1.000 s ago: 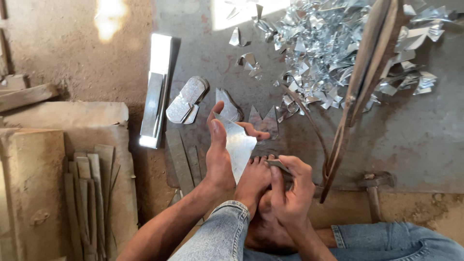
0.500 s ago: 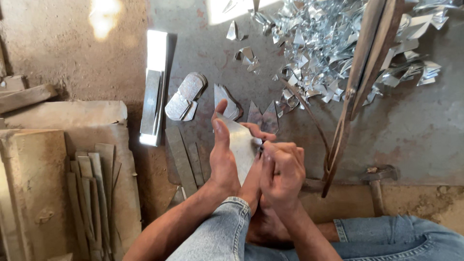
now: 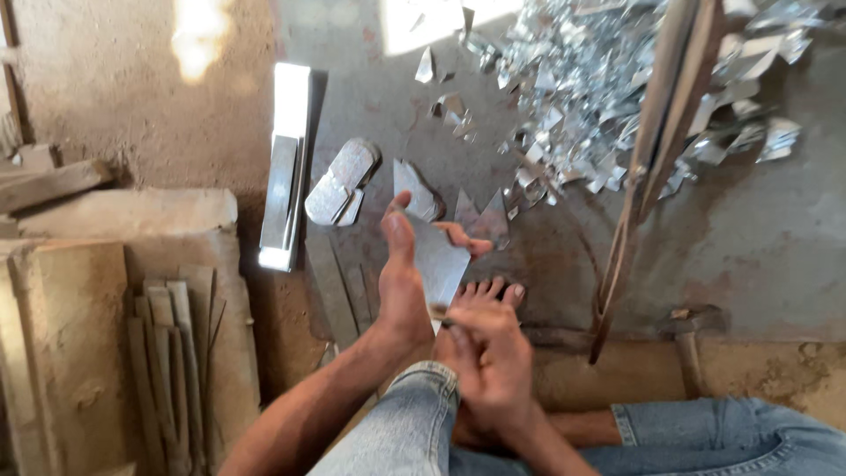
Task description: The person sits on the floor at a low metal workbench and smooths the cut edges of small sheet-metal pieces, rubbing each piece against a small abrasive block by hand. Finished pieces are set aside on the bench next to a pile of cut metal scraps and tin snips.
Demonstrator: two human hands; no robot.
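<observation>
Left hand point(image 3: 401, 282) grips the grey metal sheet piece point(image 3: 438, 256) upright, steadying it; right hand point(image 3: 489, 357) is closed on what looks like a small tool point(image 3: 438, 310) at its lower edge

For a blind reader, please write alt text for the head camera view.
A seated person's left hand holds a flat metal sheet piece while the right hand works at its lower edge. Shiny metal offcuts lie heaped on the floor beyond.

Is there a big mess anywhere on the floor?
Yes. A heap of shiny metal scraps lies scattered across the floor at top right, with stray bits beside it. The left hand holds a flat metal sheet.
</observation>
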